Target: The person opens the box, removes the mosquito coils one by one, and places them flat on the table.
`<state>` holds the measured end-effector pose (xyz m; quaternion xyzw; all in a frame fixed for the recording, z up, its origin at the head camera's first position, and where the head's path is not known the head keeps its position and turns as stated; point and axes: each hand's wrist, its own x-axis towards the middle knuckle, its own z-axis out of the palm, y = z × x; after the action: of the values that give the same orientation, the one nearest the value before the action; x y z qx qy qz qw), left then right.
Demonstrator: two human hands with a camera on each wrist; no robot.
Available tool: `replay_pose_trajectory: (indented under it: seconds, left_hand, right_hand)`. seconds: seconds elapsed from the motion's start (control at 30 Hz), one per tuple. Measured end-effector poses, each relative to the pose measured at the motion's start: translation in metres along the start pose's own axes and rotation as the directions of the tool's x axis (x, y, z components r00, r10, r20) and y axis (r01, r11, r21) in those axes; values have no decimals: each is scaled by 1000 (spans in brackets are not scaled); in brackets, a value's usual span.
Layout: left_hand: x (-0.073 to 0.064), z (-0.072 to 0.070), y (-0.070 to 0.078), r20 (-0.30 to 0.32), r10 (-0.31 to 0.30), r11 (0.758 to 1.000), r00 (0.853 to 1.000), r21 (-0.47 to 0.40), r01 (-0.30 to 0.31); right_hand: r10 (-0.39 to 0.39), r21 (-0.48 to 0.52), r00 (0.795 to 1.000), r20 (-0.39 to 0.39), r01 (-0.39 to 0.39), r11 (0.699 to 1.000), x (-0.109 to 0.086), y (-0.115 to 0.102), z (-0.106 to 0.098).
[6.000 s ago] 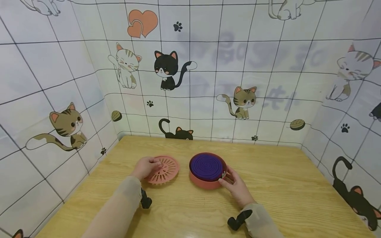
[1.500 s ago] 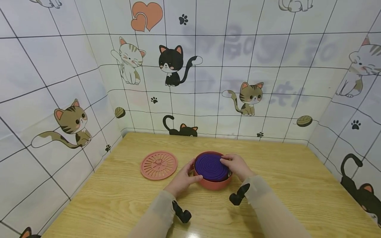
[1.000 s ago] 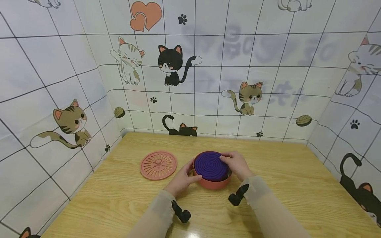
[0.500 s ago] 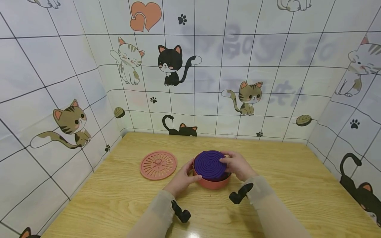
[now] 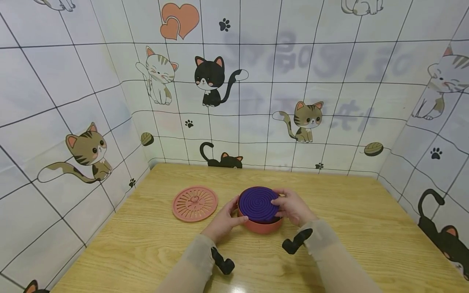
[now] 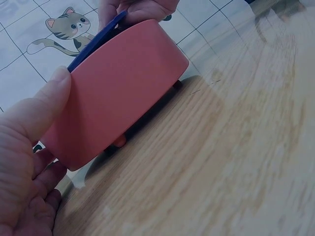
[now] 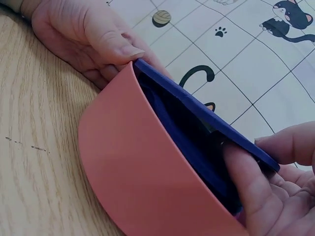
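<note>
One edge of the purple disc (image 5: 256, 203) stands clear of the pink bowl (image 5: 261, 228)

My right hand (image 5: 293, 206) pinches the purple disc at its right edge, thumb on the spiral-ridged top and a finger tucked underneath. That edge tilts up off the rim, and the right wrist view shows a dark gap below it, with more dark blue material inside the bowl. The opposite edge rests at the rim beside my left thumb.

My left hand (image 5: 223, 224) grips the pink bowl from its left side, thumb up by the rim and fingers curled round the wall. The bowl sits on the wooden table (image 5: 146, 232), right of a pink slotted disc (image 5: 195, 199) that lies flat, apart from it. A black mount (image 5: 223, 264) is fixed at each cuff. Behind the table rises a white wall (image 5: 256, 134) printed with grid lines and cartoon cats.
</note>
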<state>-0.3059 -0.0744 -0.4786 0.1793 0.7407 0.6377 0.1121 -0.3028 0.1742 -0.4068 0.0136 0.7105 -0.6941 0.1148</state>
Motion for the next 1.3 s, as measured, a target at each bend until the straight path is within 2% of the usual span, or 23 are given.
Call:
replay_pose_trajectory:
  seconds: [0.33, 0.7, 0.83, 1.0, 1.23, 1.3]
  left_hand:
    - [1, 0, -1, -2, -2, 1000, 1000, -16, 2]
    - [1, -3, -2, -13, 12, 998, 1000, -60, -13]
    - [0, -2, 0, -18, -1, 996, 1000, -84, 0]
    - [0, -2, 3, -19, -10, 994, 1000, -111, 8]
    - [-1, -1, 3, -27, -11, 995, 1000, -100, 8]
    - [-1, -1, 2, -27, -10, 995, 1000, -103, 7]
  right_hand:
    - [12, 62, 1000, 5, -13, 998, 0, 4, -3]
    - [-18, 250, 1000, 14, 14, 968, -3, -1, -20]
    - [-47, 345, 999, -3, 46, 937, -4, -7, -35]
    - [-55, 461, 997, -59, 76, 884, -4, -16, -51]
    - [25, 593, 983, -180, 88, 800, 0, -17, -67]
    - [47, 600, 976, -213, 93, 795, 1, -14, -70]
